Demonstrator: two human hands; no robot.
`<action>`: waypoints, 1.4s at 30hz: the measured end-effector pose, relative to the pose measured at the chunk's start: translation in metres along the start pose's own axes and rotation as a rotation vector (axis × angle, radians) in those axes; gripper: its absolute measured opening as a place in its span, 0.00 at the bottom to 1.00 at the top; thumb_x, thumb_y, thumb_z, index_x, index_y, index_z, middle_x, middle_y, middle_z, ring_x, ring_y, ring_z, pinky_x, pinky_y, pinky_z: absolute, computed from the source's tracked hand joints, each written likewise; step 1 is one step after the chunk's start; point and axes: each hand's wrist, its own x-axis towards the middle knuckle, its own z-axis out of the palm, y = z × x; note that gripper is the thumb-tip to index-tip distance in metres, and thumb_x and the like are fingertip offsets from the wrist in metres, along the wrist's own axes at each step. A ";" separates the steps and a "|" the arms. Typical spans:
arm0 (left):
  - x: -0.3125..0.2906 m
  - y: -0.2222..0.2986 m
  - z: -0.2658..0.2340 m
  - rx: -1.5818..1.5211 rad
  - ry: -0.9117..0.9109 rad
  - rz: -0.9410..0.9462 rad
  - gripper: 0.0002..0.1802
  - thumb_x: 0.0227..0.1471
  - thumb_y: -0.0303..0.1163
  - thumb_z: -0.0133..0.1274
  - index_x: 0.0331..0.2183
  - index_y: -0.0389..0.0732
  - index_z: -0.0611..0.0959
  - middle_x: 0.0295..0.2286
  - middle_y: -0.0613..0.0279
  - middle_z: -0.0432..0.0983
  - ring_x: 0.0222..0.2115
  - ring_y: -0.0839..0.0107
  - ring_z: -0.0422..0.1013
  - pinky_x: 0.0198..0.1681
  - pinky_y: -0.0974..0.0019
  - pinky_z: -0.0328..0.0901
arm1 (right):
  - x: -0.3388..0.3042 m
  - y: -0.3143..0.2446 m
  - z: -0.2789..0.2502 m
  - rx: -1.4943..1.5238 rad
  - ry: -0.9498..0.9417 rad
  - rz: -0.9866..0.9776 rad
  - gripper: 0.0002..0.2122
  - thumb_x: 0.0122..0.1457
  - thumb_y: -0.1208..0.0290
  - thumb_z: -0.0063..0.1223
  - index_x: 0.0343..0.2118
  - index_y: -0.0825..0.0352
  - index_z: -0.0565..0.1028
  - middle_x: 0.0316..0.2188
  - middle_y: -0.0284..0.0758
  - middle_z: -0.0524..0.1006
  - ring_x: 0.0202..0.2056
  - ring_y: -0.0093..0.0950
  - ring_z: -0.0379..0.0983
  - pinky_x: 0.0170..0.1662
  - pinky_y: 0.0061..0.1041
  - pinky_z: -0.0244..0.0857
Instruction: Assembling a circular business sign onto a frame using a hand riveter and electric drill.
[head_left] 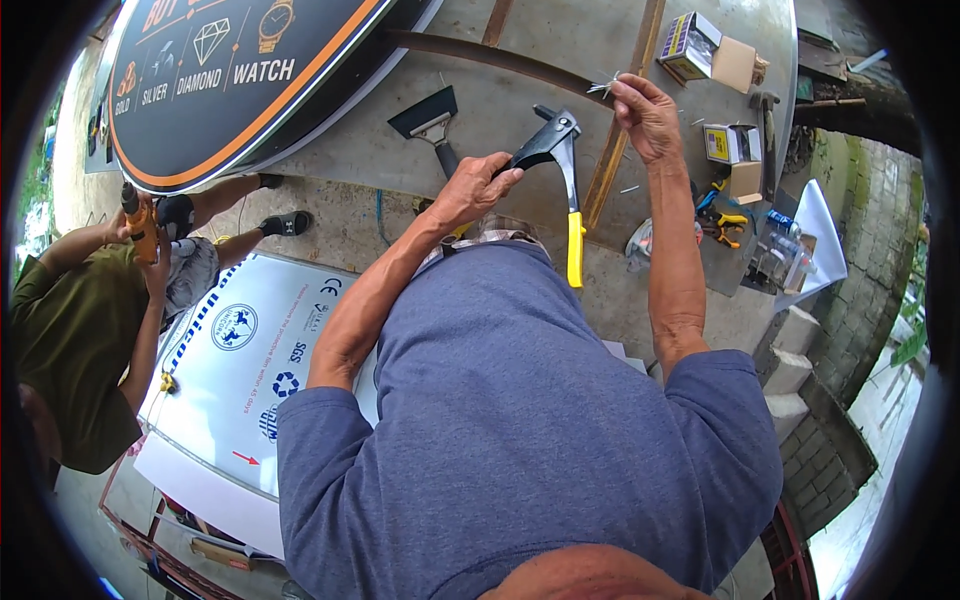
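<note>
My left hand (476,188) is closed around one arm of a hand riveter (545,147). The riveter's other arm swings wide toward me and ends in a yellow grip (575,250). Farther right, my right hand (650,118) pinches several thin silver blind rivets (603,87) between thumb and fingers, above the grey work table (540,95). A gap separates the rivets from the riveter's head. On the table left of the riveter lies a black wide-bladed scraper (424,112).
Rusty metal bars (625,120) cross the table. A round sign (215,120) overhangs its left side. Two opened small boxes (690,48), a hammer (767,140) and pliers (725,225) lie right. At left a person holds an orange drill (141,225) beside a film-covered panel (275,340).
</note>
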 end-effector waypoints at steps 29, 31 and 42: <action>-0.150 -0.073 -0.091 -0.107 0.553 -0.262 0.16 0.63 0.41 0.55 0.41 0.37 0.83 0.20 0.72 0.70 0.20 0.83 0.65 0.22 0.76 0.59 | 0.008 0.136 0.043 -0.475 0.115 0.153 0.12 0.64 0.77 0.52 0.45 0.80 0.76 0.34 0.47 0.82 0.28 0.31 0.82 0.27 0.23 0.77; -0.145 -0.067 -0.092 -0.147 0.546 -0.258 0.17 0.62 0.41 0.56 0.43 0.36 0.83 0.21 0.71 0.71 0.20 0.83 0.66 0.22 0.75 0.60 | 0.007 0.134 0.041 -0.461 0.112 0.145 0.12 0.65 0.76 0.52 0.46 0.80 0.76 0.34 0.47 0.82 0.28 0.31 0.82 0.28 0.24 0.77; -0.138 -0.003 -0.118 0.448 0.493 0.021 0.21 0.53 0.36 0.64 0.46 0.36 0.81 0.29 0.54 0.77 0.29 0.58 0.74 0.33 0.59 0.67 | -0.003 0.075 0.056 -0.477 -0.045 -0.072 0.09 0.66 0.77 0.49 0.40 0.79 0.74 0.36 0.46 0.81 0.30 0.32 0.82 0.29 0.25 0.80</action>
